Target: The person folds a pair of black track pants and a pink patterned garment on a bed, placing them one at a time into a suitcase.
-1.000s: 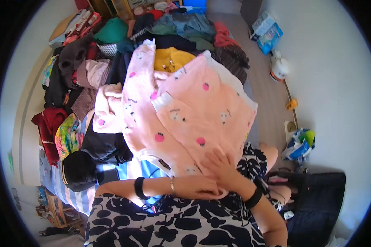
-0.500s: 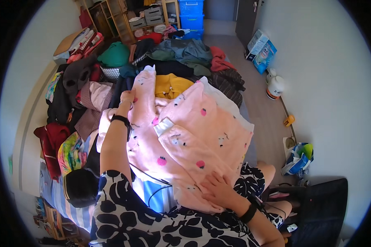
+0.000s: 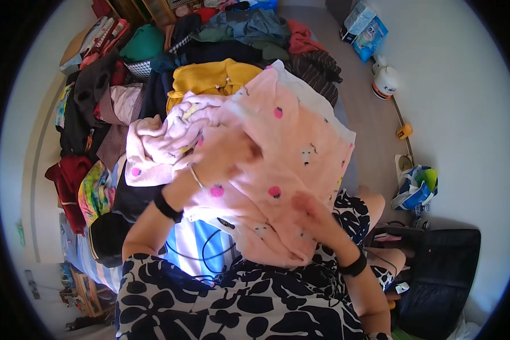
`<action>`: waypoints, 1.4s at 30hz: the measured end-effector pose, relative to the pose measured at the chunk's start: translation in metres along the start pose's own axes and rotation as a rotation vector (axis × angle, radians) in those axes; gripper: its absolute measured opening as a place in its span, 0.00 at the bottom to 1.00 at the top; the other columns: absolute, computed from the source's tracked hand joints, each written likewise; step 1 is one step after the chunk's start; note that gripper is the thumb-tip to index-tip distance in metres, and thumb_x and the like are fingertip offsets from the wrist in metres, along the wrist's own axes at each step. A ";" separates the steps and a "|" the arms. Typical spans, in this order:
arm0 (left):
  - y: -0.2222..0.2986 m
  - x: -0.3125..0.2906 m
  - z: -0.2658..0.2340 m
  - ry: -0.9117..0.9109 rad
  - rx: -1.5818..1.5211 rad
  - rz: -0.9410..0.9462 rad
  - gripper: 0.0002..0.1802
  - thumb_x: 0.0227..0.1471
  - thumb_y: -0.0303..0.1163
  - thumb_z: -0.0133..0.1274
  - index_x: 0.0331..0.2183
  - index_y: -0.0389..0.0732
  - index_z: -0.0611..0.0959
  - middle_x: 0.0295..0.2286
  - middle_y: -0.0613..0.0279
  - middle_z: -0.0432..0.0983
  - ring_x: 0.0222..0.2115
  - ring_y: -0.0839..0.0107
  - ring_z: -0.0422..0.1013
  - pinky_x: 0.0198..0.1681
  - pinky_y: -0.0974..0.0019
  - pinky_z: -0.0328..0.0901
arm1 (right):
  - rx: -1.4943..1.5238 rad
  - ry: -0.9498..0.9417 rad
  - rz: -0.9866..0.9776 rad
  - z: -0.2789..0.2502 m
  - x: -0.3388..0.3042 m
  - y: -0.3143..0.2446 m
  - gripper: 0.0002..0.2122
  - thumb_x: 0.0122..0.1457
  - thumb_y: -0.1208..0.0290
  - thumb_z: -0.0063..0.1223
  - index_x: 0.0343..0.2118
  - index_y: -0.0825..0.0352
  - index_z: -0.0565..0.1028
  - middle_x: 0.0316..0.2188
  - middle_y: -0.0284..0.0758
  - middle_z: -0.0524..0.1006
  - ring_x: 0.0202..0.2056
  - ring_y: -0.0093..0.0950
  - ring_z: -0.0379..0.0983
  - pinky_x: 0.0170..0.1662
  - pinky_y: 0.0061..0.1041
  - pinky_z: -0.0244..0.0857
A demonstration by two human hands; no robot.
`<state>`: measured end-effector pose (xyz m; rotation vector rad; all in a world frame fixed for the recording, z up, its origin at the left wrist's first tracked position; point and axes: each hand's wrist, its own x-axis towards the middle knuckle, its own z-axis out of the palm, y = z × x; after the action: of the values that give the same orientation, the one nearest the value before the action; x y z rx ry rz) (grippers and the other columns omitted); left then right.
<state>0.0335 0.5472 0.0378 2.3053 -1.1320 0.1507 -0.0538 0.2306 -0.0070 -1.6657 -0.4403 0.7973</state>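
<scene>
A pink fleece pajama top with strawberry prints is spread over my lap and the bed. Its right part lies fairly flat, while the left part is bunched in folds. My left hand is over the middle of the top, its fingers smeared by motion. Lower and to the right, my right hand is on or just above the cloth near the strawberry prints, also blurred. Whether either hand pinches the fabric cannot be made out. Just beyond the top lies a mustard yellow garment.
Heaped clothes surround the far and left sides, including a green piece and a dark red one. A black cap sits at my left. Black cables cross the striped bedding. Along the right wall stand a white jug and a bag.
My left hand has come from the far left sleeve to the middle of the top. That sleeve no longer stretches away from me. My right hand has moved slightly up and right.
</scene>
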 end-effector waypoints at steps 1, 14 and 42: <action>0.017 -0.004 0.015 -0.104 -0.032 0.070 0.19 0.31 0.24 0.62 0.32 0.42 0.77 0.44 0.58 0.71 0.51 0.52 0.63 0.54 0.52 0.56 | 0.222 0.143 -0.029 -0.004 0.002 0.000 0.30 0.56 0.71 0.53 0.61 0.61 0.55 0.56 0.42 0.64 0.52 0.33 0.66 0.51 0.32 0.63; 0.048 -0.073 0.033 -0.112 0.007 -0.233 0.12 0.40 0.27 0.60 0.32 0.50 0.82 0.49 0.60 0.70 0.61 0.52 0.50 0.61 0.43 0.41 | -0.802 0.484 -0.448 0.000 0.033 -0.003 0.31 0.41 0.87 0.47 0.53 0.60 0.67 0.58 0.44 0.57 0.54 0.47 0.61 0.54 0.44 0.58; -0.053 -0.170 0.022 0.483 0.166 -0.970 0.20 0.48 0.24 0.44 0.45 0.42 0.77 0.30 0.44 0.78 0.34 0.50 0.75 0.35 0.56 0.69 | -0.881 0.463 -0.590 -0.022 0.047 0.010 0.14 0.42 0.79 0.52 0.35 0.64 0.70 0.36 0.37 0.72 0.44 0.39 0.67 0.48 0.34 0.62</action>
<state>-0.0372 0.6797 -0.0602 2.4961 0.2792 0.3979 -0.0069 0.2437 -0.0269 -2.2571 -0.9729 -0.2901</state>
